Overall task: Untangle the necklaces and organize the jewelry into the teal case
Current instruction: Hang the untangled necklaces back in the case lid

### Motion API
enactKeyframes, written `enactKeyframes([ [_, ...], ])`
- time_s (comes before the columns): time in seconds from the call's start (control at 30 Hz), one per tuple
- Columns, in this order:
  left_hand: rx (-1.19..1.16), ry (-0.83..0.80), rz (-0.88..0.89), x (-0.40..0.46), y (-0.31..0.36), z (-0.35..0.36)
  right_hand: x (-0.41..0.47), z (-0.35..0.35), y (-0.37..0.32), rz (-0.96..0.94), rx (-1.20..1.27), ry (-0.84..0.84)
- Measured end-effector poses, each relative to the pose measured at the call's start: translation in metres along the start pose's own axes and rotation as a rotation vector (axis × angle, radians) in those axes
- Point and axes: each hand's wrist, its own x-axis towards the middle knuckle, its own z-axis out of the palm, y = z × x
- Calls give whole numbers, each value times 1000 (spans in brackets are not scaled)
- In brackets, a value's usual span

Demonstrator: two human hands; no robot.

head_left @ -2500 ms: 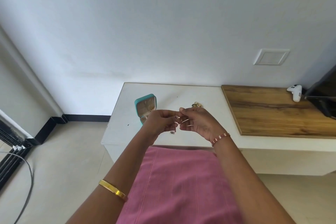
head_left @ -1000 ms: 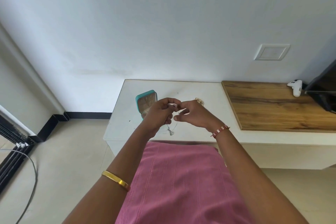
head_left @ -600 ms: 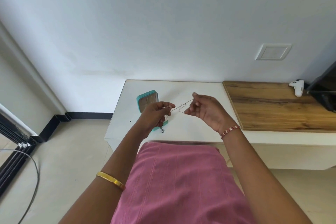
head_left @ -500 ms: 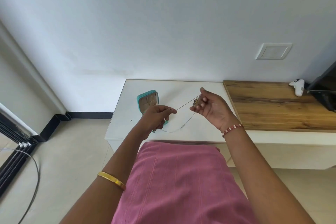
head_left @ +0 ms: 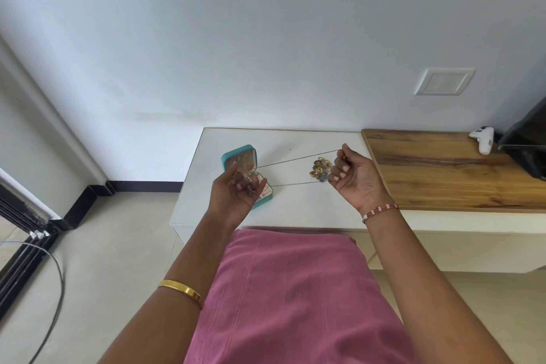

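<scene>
While stretched taut between left hand (head_left: 237,186) and right hand (head_left: 351,176), chain (head_left: 298,158) runs as two strands above counter (head_left: 298,204). Hands well apart, each pinched on an end of it. Seemingly one necklace freed. Next: lowering into open case (head_left: 240,161) near left edge, slack kept off pile (head_left: 320,170) toward the right. Pile probably next for sorting.

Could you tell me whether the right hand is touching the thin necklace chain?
Touching: in the head view the right hand pinches the necklace chain, whose two strands run taut from its fingers.
</scene>
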Motion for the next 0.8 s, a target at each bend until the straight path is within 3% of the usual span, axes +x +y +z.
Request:
enactKeyframes([
  [0.07, -118, 11, 29, 1, -1, -3, -2, 4, 3, 12, 8, -30],
  [0.17, -79, -29, -1, 0, 1, -3, -4, 6, 4, -12, 64, -36],
  [0.33, 391, -226, -81, -10, 2, 0, -5, 9, -6, -74, 114, -70],
  [0.6, 1089, -281, -131, -14, -2, 11, -9, 22, -4, -66, -56, -139],
  [0.8, 1116, -235, -13, -11, -9, 16, -20, 36, 9, -19, -182, -205],
])
